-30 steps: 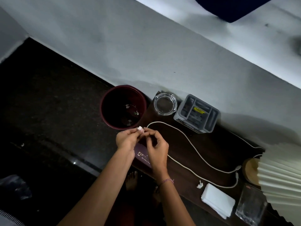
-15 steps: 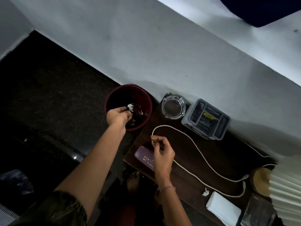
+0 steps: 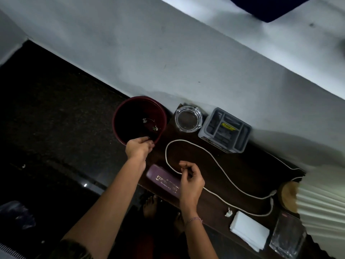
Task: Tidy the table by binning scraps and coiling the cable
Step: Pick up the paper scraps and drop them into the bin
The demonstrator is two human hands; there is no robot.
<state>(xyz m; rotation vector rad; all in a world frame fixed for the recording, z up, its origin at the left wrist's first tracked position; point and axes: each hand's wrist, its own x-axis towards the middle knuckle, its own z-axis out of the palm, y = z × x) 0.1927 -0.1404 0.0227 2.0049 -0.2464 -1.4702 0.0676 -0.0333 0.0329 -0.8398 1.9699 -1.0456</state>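
A dark red round bin (image 3: 119,116) stands on the floor by the table's left end, with a few white scraps inside. My left hand (image 3: 139,147) hovers at the bin's near rim, fingers loosely curled and empty. My right hand (image 3: 190,179) hangs over the dark table (image 3: 242,171), fingers bent, touching or just above the white cable (image 3: 214,159). The cable loops across the table towards the lamp. One small white paper scrap (image 3: 228,213) lies near the table's front edge.
A glass ashtray (image 3: 188,118) and a grey compartment box (image 3: 225,130) sit along the wall. A purple case (image 3: 162,179) lies by my right hand. White napkins (image 3: 249,230), a clear glass (image 3: 287,238) and a pleated lamp shade (image 3: 321,206) crowd the right end.
My left hand carried a scrap from between both hands to the bin, let it go and has drawn back to the near rim. My right hand stayed by the cable.
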